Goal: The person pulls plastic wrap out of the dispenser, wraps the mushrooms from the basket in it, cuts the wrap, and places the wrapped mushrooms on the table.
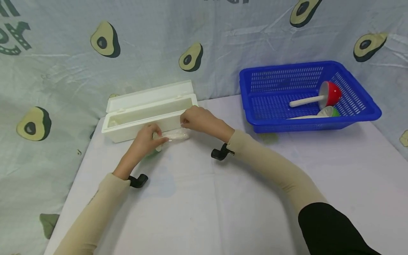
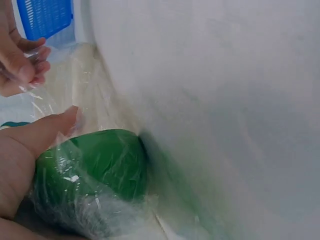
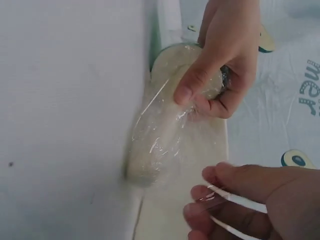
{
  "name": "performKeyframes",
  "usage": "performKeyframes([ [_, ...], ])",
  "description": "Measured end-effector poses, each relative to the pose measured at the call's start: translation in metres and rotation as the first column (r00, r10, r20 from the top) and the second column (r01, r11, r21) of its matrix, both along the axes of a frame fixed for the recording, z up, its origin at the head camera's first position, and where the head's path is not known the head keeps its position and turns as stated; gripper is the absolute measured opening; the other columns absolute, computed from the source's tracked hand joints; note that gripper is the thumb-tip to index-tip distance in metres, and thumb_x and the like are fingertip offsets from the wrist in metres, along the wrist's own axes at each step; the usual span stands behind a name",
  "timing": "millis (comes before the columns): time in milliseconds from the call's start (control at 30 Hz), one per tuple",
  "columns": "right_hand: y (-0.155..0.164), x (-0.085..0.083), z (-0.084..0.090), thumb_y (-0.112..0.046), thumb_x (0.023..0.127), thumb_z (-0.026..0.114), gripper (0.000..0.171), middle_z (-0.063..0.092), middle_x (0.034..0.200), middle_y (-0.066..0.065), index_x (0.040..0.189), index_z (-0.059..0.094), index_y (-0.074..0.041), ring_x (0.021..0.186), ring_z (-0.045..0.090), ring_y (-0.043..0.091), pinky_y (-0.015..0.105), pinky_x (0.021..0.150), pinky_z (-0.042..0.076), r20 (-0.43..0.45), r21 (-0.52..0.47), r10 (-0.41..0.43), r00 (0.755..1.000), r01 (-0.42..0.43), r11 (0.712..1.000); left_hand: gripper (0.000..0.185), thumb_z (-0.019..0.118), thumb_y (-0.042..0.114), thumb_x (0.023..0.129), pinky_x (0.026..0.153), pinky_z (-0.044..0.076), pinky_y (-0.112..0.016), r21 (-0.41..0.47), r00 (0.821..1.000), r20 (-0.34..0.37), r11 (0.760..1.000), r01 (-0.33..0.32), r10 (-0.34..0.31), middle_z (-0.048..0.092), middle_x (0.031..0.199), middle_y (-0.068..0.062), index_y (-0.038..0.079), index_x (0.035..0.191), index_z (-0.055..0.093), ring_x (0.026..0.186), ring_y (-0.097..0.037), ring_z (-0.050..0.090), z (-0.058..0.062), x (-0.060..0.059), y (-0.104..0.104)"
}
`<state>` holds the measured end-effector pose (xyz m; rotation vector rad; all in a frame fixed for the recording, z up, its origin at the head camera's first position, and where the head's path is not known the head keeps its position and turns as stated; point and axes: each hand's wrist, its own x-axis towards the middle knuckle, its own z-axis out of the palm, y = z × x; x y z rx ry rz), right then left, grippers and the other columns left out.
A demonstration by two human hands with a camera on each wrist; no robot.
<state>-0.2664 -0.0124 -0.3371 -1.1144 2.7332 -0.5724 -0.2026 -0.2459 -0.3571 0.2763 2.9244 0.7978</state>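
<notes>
While my left hand (image 1: 145,140) curls round the green end of a scoop (image 2: 92,170) swathed in cling film (image 3: 160,125), my right hand (image 1: 199,120) pinches the film's loose edge between thumb and fingertips (image 3: 200,212), at about two o'clock from the left. The scoop lies on the table (image 1: 204,198), touching the front wall of the open white box (image 1: 149,111) (its pale handle points toward my right hand). At two o'clock, well apart, a blue basket (image 1: 366,115) holds a red scoop (image 1: 329,94).
</notes>
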Motion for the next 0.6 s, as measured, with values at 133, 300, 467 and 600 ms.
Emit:
performKeyframes([
  [133,0.009,0.003,-0.004,-0.028,0.101,0.066,0.021,0.077,0.099,-0.003,0.105,0.081,-0.014,0.080,0.064,0.010,0.028,0.071,0.052,0.007,-0.057,0.011,1.000,-0.011,0.998,0.022,0.074,0.016,0.094,0.063,0.043,-0.039,-0.010,0.998,-0.053,1.000,0.020,-0.021,0.060,0.089,-0.016,0.004,0.102,0.058,0.072,-0.027,0.053,-0.005,-0.001,0.005],
  [300,0.017,0.009,-0.008,-0.025,0.097,0.072,0.017,0.078,0.097,-0.002,0.102,0.083,-0.013,0.085,0.068,0.010,0.028,0.075,0.054,-0.061,-0.131,0.108,0.992,-0.115,0.985,0.026,0.071,0.012,0.095,0.077,0.051,-0.051,-0.026,0.995,-0.090,0.999,0.044,-0.047,0.071,0.109,-0.018,0.008,0.121,0.067,0.093,-0.034,0.066,-0.006,-0.004,0.007],
  [467,0.019,0.013,-0.017,-0.015,0.095,0.073,0.013,0.077,0.099,0.004,0.099,0.082,-0.007,0.097,0.070,0.018,0.028,0.089,0.054,-0.187,-0.080,0.385,0.904,-0.405,0.911,0.011,0.073,0.013,0.093,0.078,0.052,-0.051,-0.049,0.995,-0.099,0.999,0.016,-0.020,0.074,0.107,-0.014,0.007,0.101,0.078,0.095,-0.033,0.066,-0.008,-0.008,0.008],
  [600,0.018,0.017,-0.024,-0.009,0.095,0.072,0.012,0.074,0.109,0.008,0.100,0.081,-0.003,0.109,0.067,0.024,0.029,0.099,0.051,-0.203,0.006,0.528,0.824,-0.538,0.843,0.007,0.076,0.012,0.090,0.076,0.052,-0.048,-0.049,0.996,-0.089,0.999,0.000,-0.004,0.076,0.102,-0.012,0.008,0.094,0.080,0.092,-0.030,0.066,-0.011,-0.011,0.009],
])
